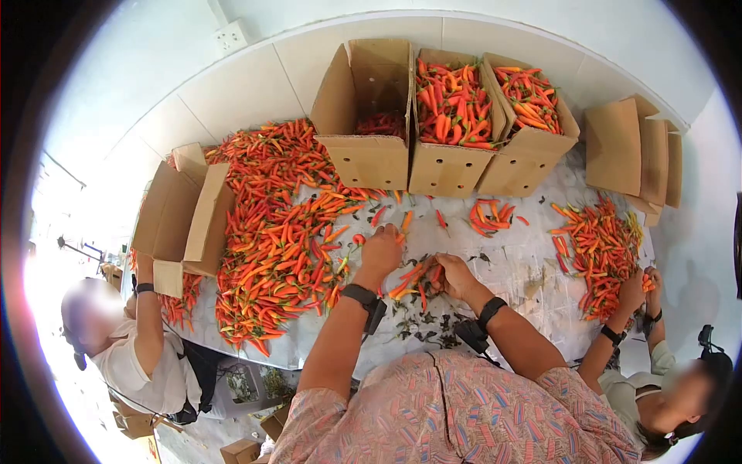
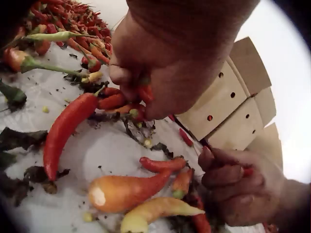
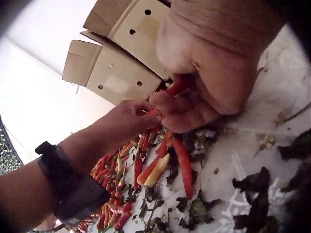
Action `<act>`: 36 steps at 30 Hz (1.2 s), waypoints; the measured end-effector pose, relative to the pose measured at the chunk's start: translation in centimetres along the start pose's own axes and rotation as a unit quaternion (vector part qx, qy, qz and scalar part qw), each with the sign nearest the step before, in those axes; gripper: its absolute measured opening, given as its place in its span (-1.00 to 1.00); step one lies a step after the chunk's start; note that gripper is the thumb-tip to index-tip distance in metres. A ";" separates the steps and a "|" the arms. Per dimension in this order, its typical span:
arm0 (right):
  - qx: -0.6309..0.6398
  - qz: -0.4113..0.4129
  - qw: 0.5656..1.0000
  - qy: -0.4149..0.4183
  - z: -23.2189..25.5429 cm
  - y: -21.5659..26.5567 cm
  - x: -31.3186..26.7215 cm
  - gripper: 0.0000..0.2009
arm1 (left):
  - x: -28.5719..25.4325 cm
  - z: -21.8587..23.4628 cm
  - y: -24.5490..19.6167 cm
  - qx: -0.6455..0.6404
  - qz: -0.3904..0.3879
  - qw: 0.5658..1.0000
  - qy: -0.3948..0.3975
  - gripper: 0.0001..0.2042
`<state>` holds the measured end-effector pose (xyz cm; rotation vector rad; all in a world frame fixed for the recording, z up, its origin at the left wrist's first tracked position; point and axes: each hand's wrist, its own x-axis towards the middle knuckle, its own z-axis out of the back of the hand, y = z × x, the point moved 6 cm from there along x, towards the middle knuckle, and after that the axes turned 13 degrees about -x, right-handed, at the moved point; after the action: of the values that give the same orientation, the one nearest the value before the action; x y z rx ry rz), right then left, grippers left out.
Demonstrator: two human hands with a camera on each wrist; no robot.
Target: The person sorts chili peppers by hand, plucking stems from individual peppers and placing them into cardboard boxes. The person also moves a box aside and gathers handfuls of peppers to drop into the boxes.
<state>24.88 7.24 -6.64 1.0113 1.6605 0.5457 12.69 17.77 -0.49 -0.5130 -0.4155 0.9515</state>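
My left hand (image 1: 381, 249) reaches down at the edge of the big heap of red and orange chillies (image 1: 270, 224). In the left wrist view its fingertips (image 2: 138, 94) pinch a few small red chillies (image 2: 116, 101) off the white table cover. My right hand (image 1: 450, 274) sits just to the right, fingers curled round a red chilli (image 3: 178, 86). A small loose bunch of chillies (image 1: 413, 280) lies between the two hands. A long red chilli (image 2: 65, 127) and an orange one (image 2: 127, 190) lie on the cover near my left hand.
Three open cardboard boxes (image 1: 452, 155) holding chillies stand at the back, flat boxes (image 1: 638, 151) at the right, folded boxes (image 1: 182, 213) at the left. Torn green stems and leaves (image 1: 429, 321) litter the cover. Another person's hands (image 1: 641, 290) sort a pile (image 1: 599, 247) at the right; a third person (image 1: 135, 340) sits left.
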 end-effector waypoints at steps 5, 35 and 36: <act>0.007 -0.020 1.000 -0.021 0.2 0.1 -0.3 -0.68 | -0.4 -1.0 -0.7 0.085 0.001 0.996 0.037 -0.77; 0.016 0.002 1.000 0.013 0.2 -0.1 -0.5 -0.70 | -6.7 0.9 -0.9 -0.836 0.168 0.508 0.119 -0.59; 0.017 -0.002 1.000 0.010 0.1 0.0 -0.6 -0.70 | -6.7 0.9 -0.9 -0.836 0.168 0.508 0.119 -0.59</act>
<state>25.05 6.74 -6.34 1.0300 1.6952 0.5279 9.31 11.84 0.00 -2.5847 -0.9529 0.5000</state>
